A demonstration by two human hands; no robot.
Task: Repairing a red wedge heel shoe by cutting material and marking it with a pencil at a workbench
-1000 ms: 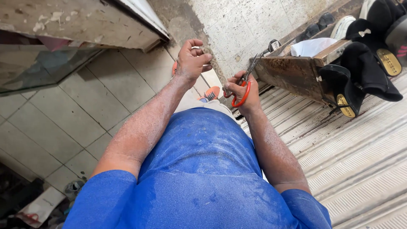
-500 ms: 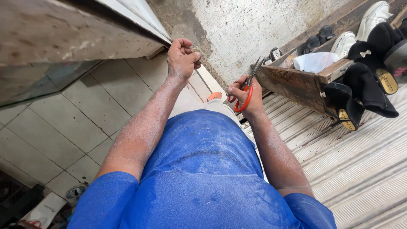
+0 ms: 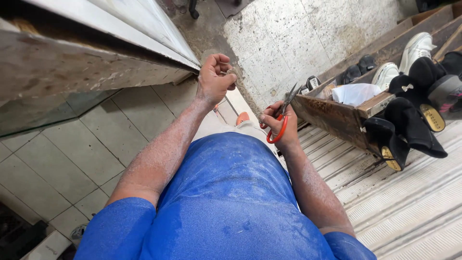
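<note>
My right hand (image 3: 278, 126) grips a pair of scissors with orange handles (image 3: 279, 126); the dark blades point up and away from me. My left hand (image 3: 214, 78) is raised further out, fingers curled shut around something small and pale that I cannot make out. It hovers just below the edge of a worn white counter (image 3: 120, 41). Both forearms are dusted with pale powder. My blue shirt fills the bottom of the view.
A rusty wooden crate (image 3: 337, 119) to the right holds white cloth (image 3: 355, 93) and shoes. Black shoes (image 3: 409, 130) hang over its near edge. A ribbed metal surface (image 3: 409, 202) lies at right. Grey floor tiles (image 3: 62, 159) lie at left, a speckled wall (image 3: 308, 33) ahead.
My left hand has moved up and left toward the counter edge and closed into a tighter fist. The right hand with the scissors has stayed roughly in place.
</note>
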